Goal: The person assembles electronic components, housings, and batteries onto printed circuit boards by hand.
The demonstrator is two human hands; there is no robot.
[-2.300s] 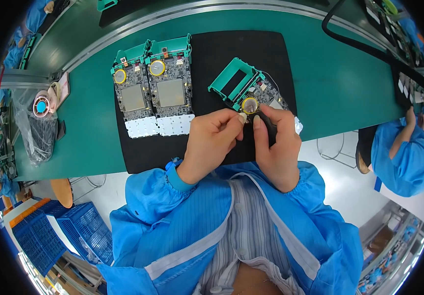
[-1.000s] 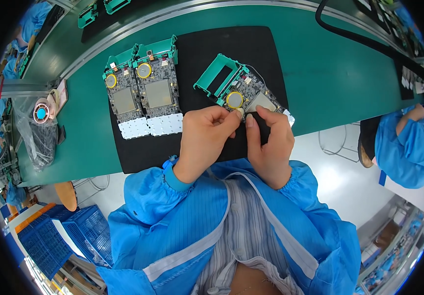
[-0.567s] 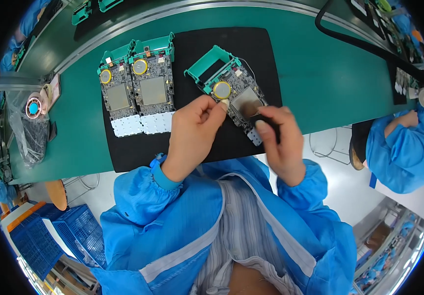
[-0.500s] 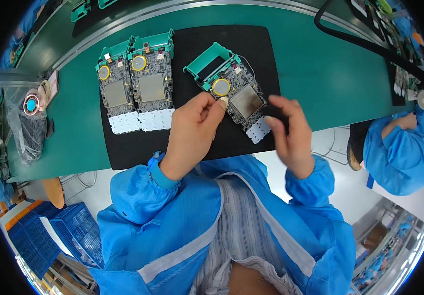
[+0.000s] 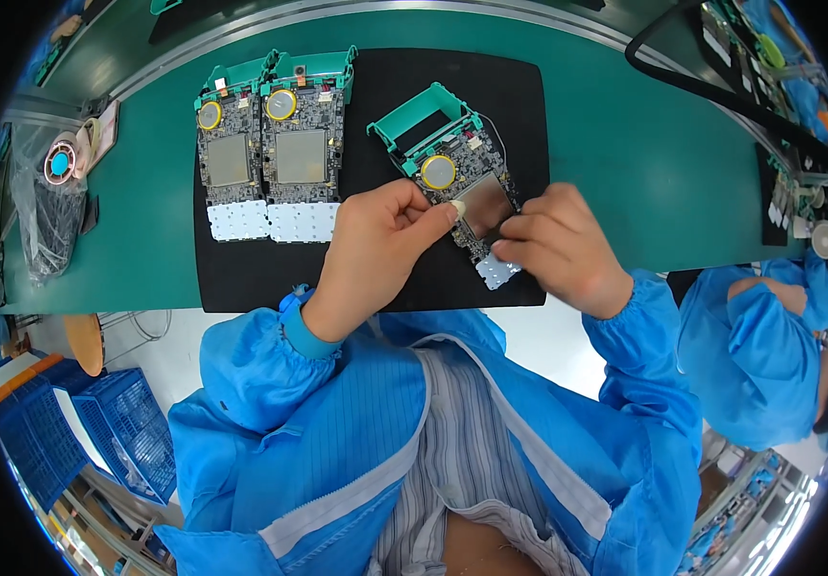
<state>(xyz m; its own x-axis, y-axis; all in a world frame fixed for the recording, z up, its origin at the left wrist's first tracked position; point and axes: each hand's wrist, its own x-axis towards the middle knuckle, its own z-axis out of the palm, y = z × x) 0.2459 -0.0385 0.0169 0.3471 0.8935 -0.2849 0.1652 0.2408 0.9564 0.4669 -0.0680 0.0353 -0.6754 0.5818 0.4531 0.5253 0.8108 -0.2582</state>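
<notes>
A circuit board (image 5: pixel 452 199) with a round yellow-rimmed coin cell (image 5: pixel 438 173) lies tilted on the black mat. A green plastic frame (image 5: pixel 424 115) joins its upper end, a shiny rectangular screen (image 5: pixel 486 204) its middle, and a white perforated strip (image 5: pixel 497 273) its lower end. My left hand (image 5: pixel 371 250) grips the board's left edge, the thumb reaching onto the screen's corner. My right hand (image 5: pixel 572 245) is closed, slightly blurred, with fingertips at the lower right of the screen near the white strip. Whatever those fingertips pinch is hidden.
Two similar boards (image 5: pixel 301 158) with green frames lie side by side on the left of the black mat (image 5: pixel 395 69). A small fan (image 5: pixel 61 163) and a clear plastic bag (image 5: pixel 40 230) are at the table's left. A black cable (image 5: pixel 721 91) arches at upper right; a blue-sleeved person sits right.
My right hand has gone from open fingers beside the board to curled fingers at its lower end. My left hand stays on the board's edge. The view has shifted slightly.
</notes>
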